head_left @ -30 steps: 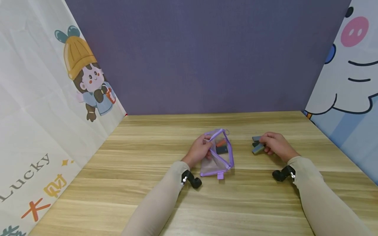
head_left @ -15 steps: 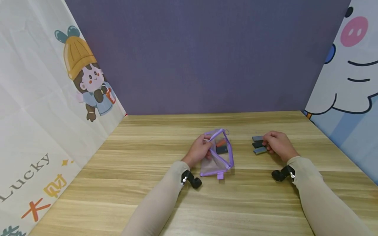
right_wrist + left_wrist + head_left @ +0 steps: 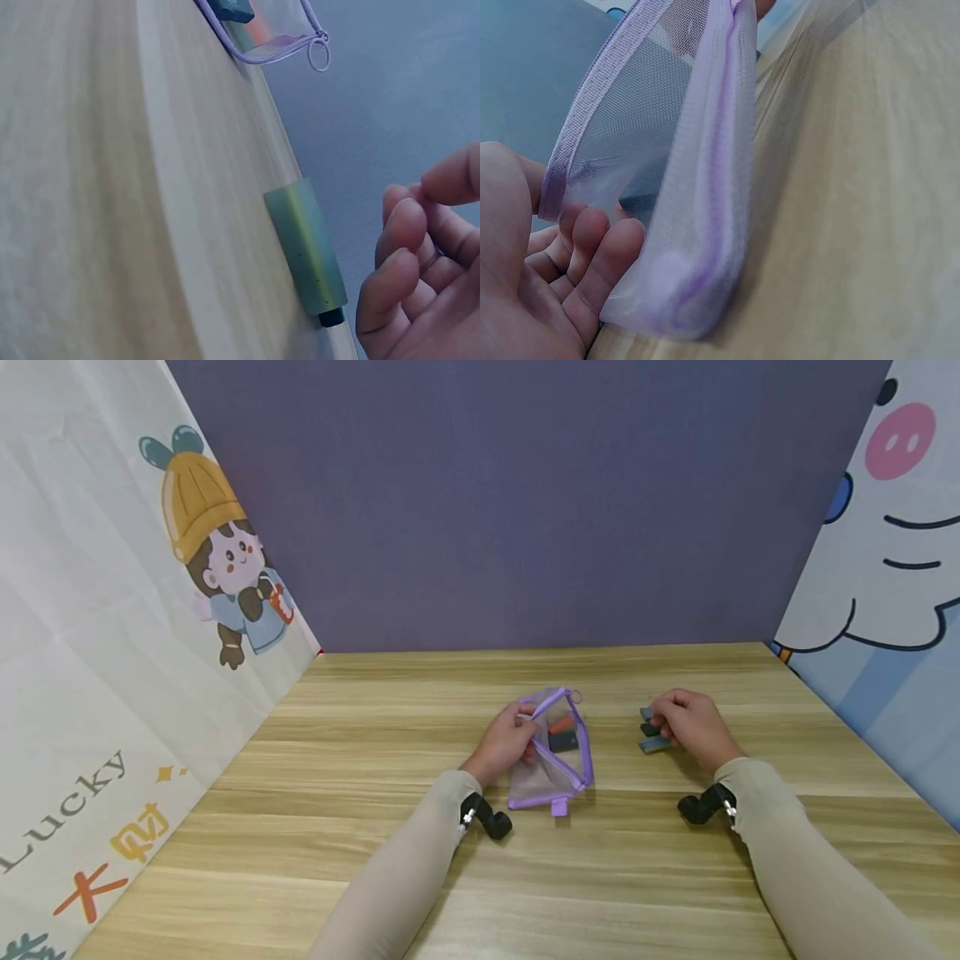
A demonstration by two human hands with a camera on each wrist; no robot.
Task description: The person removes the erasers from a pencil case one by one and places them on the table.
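Note:
My left hand [image 3: 504, 743] grips one side of a mesh zipper pouch [image 3: 536, 789] with purple trim, its mouth spread apart. In the left wrist view the fingers [image 3: 615, 251] curl at the mesh below the purple band. Inside lie an orange piece [image 3: 561, 724] and a dark block [image 3: 563, 741]. Over to the right, my right hand [image 3: 692, 722] hovers with loosely curled fingers at several small flat blocks. A green-grey block [image 3: 304, 247] with a black end lies beside its fingertips in the right wrist view. Its fingers partly cover a grey block [image 3: 646, 713] and a black block [image 3: 648, 728].
A wood-grain table [image 3: 360, 760] carries everything. Behind it stands a dark purple-grey panel [image 3: 540, 510]. Printed cloths hang at both sides, one with a capped cartoon figure [image 3: 236, 560]. A ring pull [image 3: 576, 697] sits at the pouch's far corner.
The right hand set the tilted grey-blue block down beside the others, then moved slightly left over them. The left hand and pouch have stayed in place.

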